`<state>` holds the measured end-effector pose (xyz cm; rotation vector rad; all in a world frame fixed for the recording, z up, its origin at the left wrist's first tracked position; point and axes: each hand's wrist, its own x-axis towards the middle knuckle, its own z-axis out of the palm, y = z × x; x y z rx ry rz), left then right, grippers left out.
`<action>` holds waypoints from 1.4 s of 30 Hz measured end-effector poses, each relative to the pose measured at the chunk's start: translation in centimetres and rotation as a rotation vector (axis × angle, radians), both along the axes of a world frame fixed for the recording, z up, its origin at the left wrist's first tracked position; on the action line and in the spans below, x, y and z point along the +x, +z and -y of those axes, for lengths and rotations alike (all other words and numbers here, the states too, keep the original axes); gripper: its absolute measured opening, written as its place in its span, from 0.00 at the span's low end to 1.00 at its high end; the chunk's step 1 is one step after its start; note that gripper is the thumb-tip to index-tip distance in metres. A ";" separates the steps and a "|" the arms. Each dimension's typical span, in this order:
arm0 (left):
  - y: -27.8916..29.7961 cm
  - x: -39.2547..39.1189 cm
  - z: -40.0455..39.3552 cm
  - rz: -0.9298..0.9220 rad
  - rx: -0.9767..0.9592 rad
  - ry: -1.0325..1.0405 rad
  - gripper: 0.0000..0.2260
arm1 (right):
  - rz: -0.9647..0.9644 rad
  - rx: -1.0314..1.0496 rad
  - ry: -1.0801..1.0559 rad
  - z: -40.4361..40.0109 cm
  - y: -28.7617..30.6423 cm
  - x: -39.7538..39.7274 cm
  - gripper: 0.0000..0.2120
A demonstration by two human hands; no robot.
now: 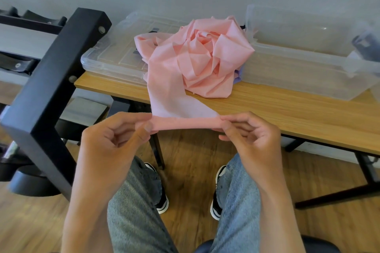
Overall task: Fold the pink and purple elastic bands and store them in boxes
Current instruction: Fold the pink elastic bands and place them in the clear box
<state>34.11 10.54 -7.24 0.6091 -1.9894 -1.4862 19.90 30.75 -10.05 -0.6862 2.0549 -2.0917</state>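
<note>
A pink elastic band lies in a crumpled heap on the wooden table, and one end of it hangs over the front edge toward me. My left hand pinches the left corner of that end between thumb and fingers. My right hand pinches the right corner, so the folded edge is stretched flat between both hands. A sliver of the purple band peeks out under the heap's right side. A clear plastic box stands open at the right, and a clear lid lies flat at the left.
A black metal frame leans at the left, close to my left hand. Black table legs stand below the table. My knees and shoes are over the wooden floor. A grey wall is behind the table.
</note>
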 end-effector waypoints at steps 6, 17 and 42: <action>0.1 0.1 0.2 0.043 -0.064 0.008 0.15 | 0.082 0.093 0.055 -0.5 -0.2 -0.5 0.20; -0.9 -0.7 0.0 0.017 -0.028 -0.083 0.09 | -0.057 0.125 0.157 -2.3 0.7 -0.9 0.04; -1.1 -2.3 -2.2 -0.235 -0.045 -0.108 0.04 | -0.370 -0.008 0.065 -3.6 5.6 1.3 0.07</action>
